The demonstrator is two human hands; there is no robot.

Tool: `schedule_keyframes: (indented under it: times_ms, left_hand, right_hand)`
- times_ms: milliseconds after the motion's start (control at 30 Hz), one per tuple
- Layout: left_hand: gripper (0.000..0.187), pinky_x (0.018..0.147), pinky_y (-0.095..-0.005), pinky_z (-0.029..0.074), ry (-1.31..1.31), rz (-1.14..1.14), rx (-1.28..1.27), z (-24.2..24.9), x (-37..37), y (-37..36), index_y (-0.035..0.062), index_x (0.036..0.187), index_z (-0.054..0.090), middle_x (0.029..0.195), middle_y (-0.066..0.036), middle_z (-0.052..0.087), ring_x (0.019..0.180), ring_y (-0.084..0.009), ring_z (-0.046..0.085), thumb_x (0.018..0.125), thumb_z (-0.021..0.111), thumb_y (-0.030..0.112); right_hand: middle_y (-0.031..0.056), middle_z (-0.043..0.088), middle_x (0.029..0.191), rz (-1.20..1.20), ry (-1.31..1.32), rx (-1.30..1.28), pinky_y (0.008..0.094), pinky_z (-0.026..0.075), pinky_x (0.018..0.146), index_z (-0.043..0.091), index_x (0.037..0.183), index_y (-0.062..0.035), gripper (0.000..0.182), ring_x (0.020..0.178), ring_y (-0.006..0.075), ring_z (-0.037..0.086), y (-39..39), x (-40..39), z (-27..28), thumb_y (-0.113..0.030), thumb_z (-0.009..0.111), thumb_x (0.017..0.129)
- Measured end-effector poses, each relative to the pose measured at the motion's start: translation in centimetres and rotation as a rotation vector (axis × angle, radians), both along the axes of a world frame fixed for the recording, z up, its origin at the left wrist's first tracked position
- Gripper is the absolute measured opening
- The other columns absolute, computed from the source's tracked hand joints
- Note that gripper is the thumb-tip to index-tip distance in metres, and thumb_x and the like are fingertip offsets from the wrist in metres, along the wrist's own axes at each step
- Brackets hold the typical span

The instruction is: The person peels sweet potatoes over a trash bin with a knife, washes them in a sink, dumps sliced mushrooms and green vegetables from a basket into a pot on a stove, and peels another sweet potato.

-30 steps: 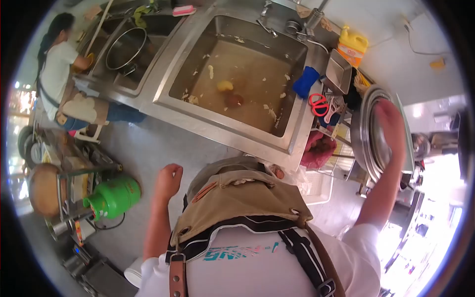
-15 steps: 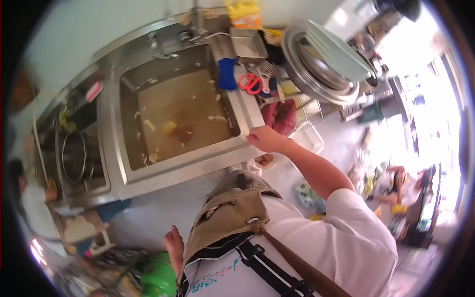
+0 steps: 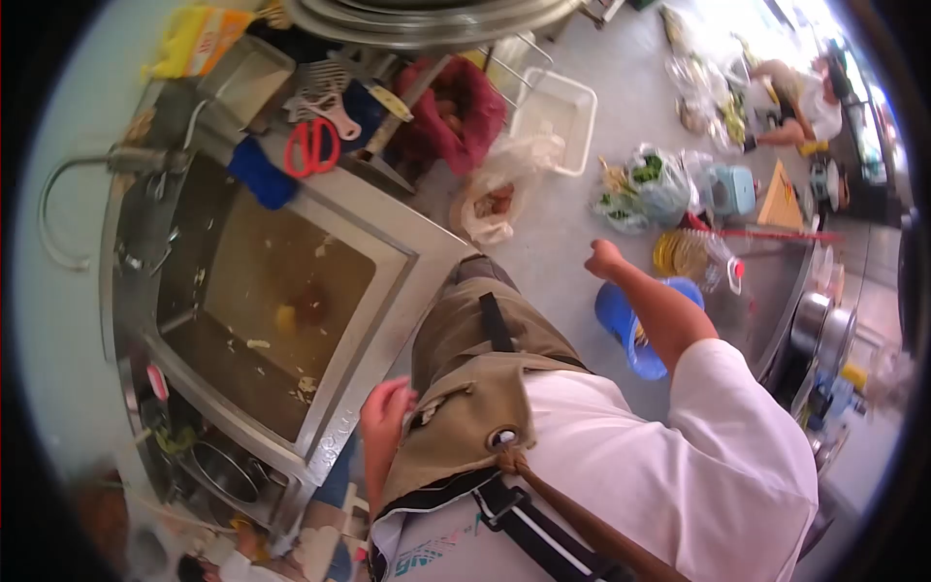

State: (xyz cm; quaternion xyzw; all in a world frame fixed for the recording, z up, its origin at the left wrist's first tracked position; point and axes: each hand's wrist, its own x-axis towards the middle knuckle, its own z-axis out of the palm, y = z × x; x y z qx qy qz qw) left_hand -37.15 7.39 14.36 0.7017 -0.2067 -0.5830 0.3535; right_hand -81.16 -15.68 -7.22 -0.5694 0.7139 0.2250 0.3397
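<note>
My left hand (image 3: 386,409) hangs beside the apron (image 3: 456,412), near the sink's front rim. Its fingers are loosely curled, and nothing shows in them. Out over the floor, my right hand (image 3: 603,258) is closed in a loose fist with nothing visible inside. Below that forearm stands a blue basin (image 3: 621,315). On my left is a metal sink (image 3: 383,281) with murky water, in which a yellowish piece (image 3: 286,318) and pale scraps lie. A blue cloth (image 3: 260,175) and red-handled scissors (image 3: 312,147) rest at the sink's far corner.
On the floor ahead are a white tray (image 3: 580,121), a plastic bag (image 3: 497,199), bagged greens (image 3: 645,184) and an oil jug (image 3: 700,254). Metal pots (image 3: 822,325) stand at right. One person (image 3: 795,107) crouches at upper right; another is partly visible at lower left.
The view has turned right, bringing the blue basin and oil jug into sight. My right hand has left the sink's corner and is now over the floor. My left hand has risen.
</note>
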Motion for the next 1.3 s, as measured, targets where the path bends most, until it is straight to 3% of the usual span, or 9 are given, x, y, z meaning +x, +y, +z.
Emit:
schedule_keyframes:
  times_ms: [100,233,400,500,700,767,900,1100,1300]
  left_hand:
    - [0.024,0.07,-0.024,0.049,0.187,-0.301,-0.082,-3.0,-3.7,-6.7,0.0003,0.115,0.063,0.09,-0.005,0.066,0.078,-0.01,0.06,0.096,0.056,0.014]
    - [0.023,0.07,-0.025,0.05,0.402,-0.437,0.099,-13.7,-12.2,-10.7,0.0006,0.112,0.063,0.091,-0.005,0.066,0.077,-0.0113,0.061,0.097,0.056,0.015]
    - [0.022,0.064,-0.0304,0.051,-0.052,-0.711,0.277,-31.5,-20.8,-9.7,0.0011,0.096,0.07,0.077,-0.008,0.069,0.069,-0.0159,0.064,0.087,0.063,0.02]
    - [0.024,0.075,-0.0387,0.053,-0.346,-0.784,0.134,-40.9,-23.5,-11.7,0.0007,0.09,0.07,0.084,-0.018,0.071,0.079,-0.0298,0.068,0.081,0.063,0.022]
    - [0.03,0.084,-0.0471,0.05,-0.803,-0.902,0.07,-66.3,-26.9,-23.3,-0.0023,0.1,0.065,0.096,-0.026,0.067,0.093,-0.0425,0.063,0.077,0.061,0.016]
    - [0.038,0.088,-0.0444,0.05,-0.918,-0.791,-0.057,-72.8,-27.6,-28.1,-0.0023,0.106,0.065,0.106,-0.025,0.066,0.1,-0.0395,0.064,0.073,0.065,0.016]
    - [0.04,0.091,-0.0472,0.048,-0.992,-0.807,-0.103,-78.3,-28.6,-35.1,-0.0048,0.112,0.061,0.103,-0.028,0.065,0.103,-0.0437,0.06,0.074,0.063,0.01]
    - [0.047,0.088,-0.0405,0.051,-0.983,-0.671,-0.126,-82.8,-28.1,-35.5,-0.0034,0.113,0.064,0.101,-0.021,0.07,0.099,-0.0344,0.066,0.07,0.069,0.017]
    - [0.036,0.057,-0.0275,0.055,-0.516,-0.519,0.184,-80.5,-28.1,-37.5,-0.0089,0.097,0.064,0.083,-0.016,0.068,0.063,-0.0209,0.066,0.081,0.066,0.023]
  right_hand:
    - [0.0237,0.068,0.1,-0.38,-0.157,-0.024,0.0398,0.054,0.083,0.063,0.106,0.0063,0.031,0.092,0.0322,0.068,7.7,-4.9,0.0,-0.01,0.062,0.079]
    - [0.017,0.069,0.085,-0.648,-0.417,-0.202,0.0343,0.055,0.066,0.063,0.104,0.0069,0.028,0.064,0.0225,0.069,18.0,-5.2,-1.1,-0.013,0.062,0.084]
    - [0.0171,0.07,0.092,-0.624,-0.574,-0.05,0.0365,0.054,0.073,0.065,0.107,0.0008,0.025,0.077,0.0257,0.069,21.4,1.7,-1.5,-0.015,0.061,0.087]
    - [0.0176,0.07,0.095,-0.719,-0.706,0.018,0.0372,0.053,0.073,0.065,0.107,0.0003,0.025,0.077,0.0263,0.068,21.6,3.2,-8.1,-0.016,0.062,0.087]
    - [0.0126,0.069,0.095,-1.094,-0.827,0.16,0.0308,0.051,0.068,0.063,0.11,0.0018,0.027,0.072,0.0163,0.063,23.3,3.2,-20.9,-0.018,0.062,0.092]
    - [0.0112,0.069,0.096,-1.182,-0.904,0.183,0.0293,0.051,0.068,0.063,0.11,0.0021,0.026,0.073,0.0144,0.062,23.8,1.9,-23.3,-0.018,0.062,0.093]
    - [0.0102,0.067,0.102,-1.477,-0.925,0.335,0.0291,0.054,0.076,0.058,0.113,0.0036,0.022,0.086,0.0148,0.065,23.3,-0.9,-24.8,-0.008,0.06,0.095]
    - [0.0121,0.066,0.106,-1.718,-1.13,0.341,0.0319,0.055,0.081,0.057,0.114,0.0025,0.02,0.09,0.0155,0.064,21.5,-3.6,-24.3,-0.007,0.058,0.096]
    - [0.0118,0.067,0.102,-1.726,-1.118,0.361,0.0303,0.054,0.077,0.057,0.113,0.0027,0.02,0.084,0.0158,0.064,20.9,-3.7,-24.3,-0.008,0.058,0.097]
